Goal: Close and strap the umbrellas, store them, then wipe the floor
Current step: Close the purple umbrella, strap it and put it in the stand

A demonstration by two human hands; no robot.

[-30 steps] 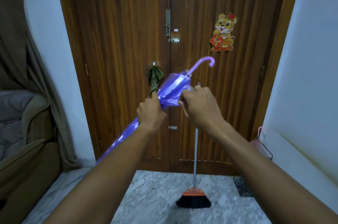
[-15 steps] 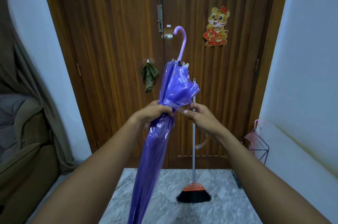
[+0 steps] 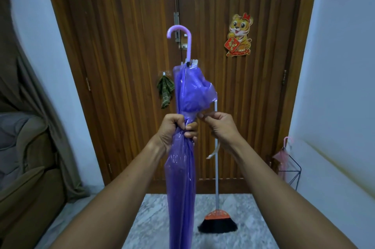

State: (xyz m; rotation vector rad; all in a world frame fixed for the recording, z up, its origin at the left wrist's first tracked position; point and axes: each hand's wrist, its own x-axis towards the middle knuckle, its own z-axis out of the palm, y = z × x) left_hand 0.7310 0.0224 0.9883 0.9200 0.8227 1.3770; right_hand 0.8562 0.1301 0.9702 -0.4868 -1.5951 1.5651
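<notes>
Marble floor (image 3: 243,234) fills the near centre of the view, grey-veined, bare to the left and right of the purple umbrella (image 3: 181,177) whose lower end runs out of the bottom edge. Umbrella closed, long axis close to vertical, hooked handle (image 3: 183,39) at the top with the hook curling left, tip end down and out of view. Left hand (image 3: 174,130) wrapped tight around the gathered canopy about mid-length, fingers curled fully round the plastic; canopy above the fist bulges loose to the right, below the fist it hangs in a narrow column. Right hand (image 3: 220,127) just right of the umbrella, thumb and forefinger pinched on a thin pale strap (image 3: 213,152); the free end trails down below the wrist. Both forearms reach in from the bottom corners, leaving open space between them and to each side of the umbrella. Farther back, a broom (image 3: 217,222) stands upright on the floor just right of the umbrella line, bristles down. Left edge: brown sofa (image 3: 24,167) and curtain. Right edge: white wall, with a black wire stand (image 3: 292,171) holding a pink umbrella (image 3: 283,153), handle up. Far: wooden double door (image 3: 125,66), a green cloth (image 3: 165,92) hung on a hook, tiger sticker (image 3: 239,35) upper right.
</notes>
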